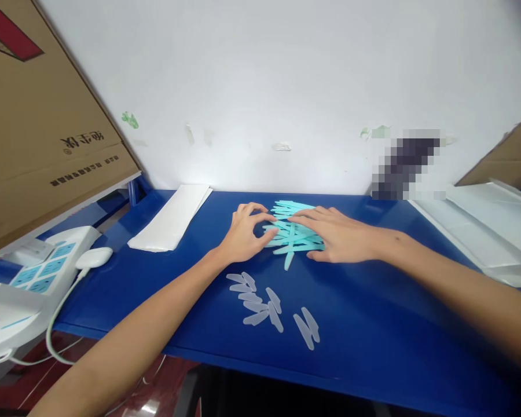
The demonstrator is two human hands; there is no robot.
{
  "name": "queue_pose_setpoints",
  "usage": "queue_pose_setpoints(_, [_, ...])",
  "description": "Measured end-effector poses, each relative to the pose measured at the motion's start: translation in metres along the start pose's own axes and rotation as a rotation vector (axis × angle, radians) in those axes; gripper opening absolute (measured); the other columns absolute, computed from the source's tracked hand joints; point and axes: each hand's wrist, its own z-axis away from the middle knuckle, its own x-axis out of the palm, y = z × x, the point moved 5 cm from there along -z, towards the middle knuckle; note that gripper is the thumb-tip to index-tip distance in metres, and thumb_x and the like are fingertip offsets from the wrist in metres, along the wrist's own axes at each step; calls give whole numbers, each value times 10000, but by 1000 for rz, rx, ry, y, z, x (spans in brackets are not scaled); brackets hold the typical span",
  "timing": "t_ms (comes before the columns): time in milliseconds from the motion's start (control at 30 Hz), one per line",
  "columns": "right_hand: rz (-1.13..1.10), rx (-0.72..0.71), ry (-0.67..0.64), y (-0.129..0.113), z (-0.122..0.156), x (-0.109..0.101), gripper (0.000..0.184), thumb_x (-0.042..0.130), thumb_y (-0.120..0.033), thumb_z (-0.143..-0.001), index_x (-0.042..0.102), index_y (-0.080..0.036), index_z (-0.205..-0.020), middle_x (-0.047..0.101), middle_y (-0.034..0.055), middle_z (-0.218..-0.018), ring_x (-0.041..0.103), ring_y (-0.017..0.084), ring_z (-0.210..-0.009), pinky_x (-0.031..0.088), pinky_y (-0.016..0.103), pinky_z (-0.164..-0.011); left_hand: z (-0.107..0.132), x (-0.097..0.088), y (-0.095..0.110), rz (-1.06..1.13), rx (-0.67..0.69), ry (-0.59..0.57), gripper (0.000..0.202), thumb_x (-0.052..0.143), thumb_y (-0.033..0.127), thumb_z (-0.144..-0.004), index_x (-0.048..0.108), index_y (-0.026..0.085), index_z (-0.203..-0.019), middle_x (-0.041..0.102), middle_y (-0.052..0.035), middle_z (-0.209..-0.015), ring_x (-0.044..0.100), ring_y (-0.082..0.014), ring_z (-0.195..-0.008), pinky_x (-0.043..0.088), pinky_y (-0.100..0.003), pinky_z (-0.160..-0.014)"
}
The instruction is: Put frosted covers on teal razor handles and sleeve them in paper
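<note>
A heap of slim, flat turquoise sticks [292,236], shaped like eyebrow razor handles, lies on the blue table [356,324]. At the heap's left edge is my left hand [246,230], its fingers curved and apart, with thumb and fingertips against the sticks. My right hand [336,234] spreads over the heap's right side, thumb apart from the fingers, and covers some sticks. One stick [289,260] juts from the heap toward me. Closer to me, several small translucent blade-shaped covers [252,297] lie loose, with two more covers [307,328] a little to their right.
A folded white packet [171,217] lies at the table's back left. On the left are a power strip [47,278] with a white plug and cable, and a large cardboard box [39,110]. Clear plastic sheeting [481,226] lies at the right, and a white wall [260,87] stands behind.
</note>
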Motion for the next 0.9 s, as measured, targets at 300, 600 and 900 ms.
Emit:
queue_pose_setpoints(300, [132, -6, -194, -14, -53, -14, 320, 805, -446, -625, 698, -200, -800, 715, 128, -874, 660, 352, -929, 478, 503, -845, -5, -62, -83, -529, -281, 243, 421, 459, 441, -985, 709, 195, -1219, 587, -184, -1276, 463, -403, -1219, 361, -551, -1017])
queue_pose_setpoints(600, [67, 84, -258, -15, -52, -2, 295, 785, -335, -693, 534, -213, -597, 630, 50, -649, 538, 162, -449, 351, 315, -440, 31, -90, -162, -652, -854, 86, 683, 442, 560, -924, 555, 84, -1401, 510, -321, -1363, 456, -531, -1233, 358, -643, -958])
queue_pose_setpoints(900, [231, -68, -59, -32, -30, 11, 171, 551, -279, -909, 650, -150, -961, 699, 169, -1016, 648, 319, -968, 450, 412, -799, 6, -90, -105, -476, -448, 348, 548, 445, 475, -969, 592, 139, -1375, 495, -236, -1437, 379, -448, -1362, 309, -594, -1088])
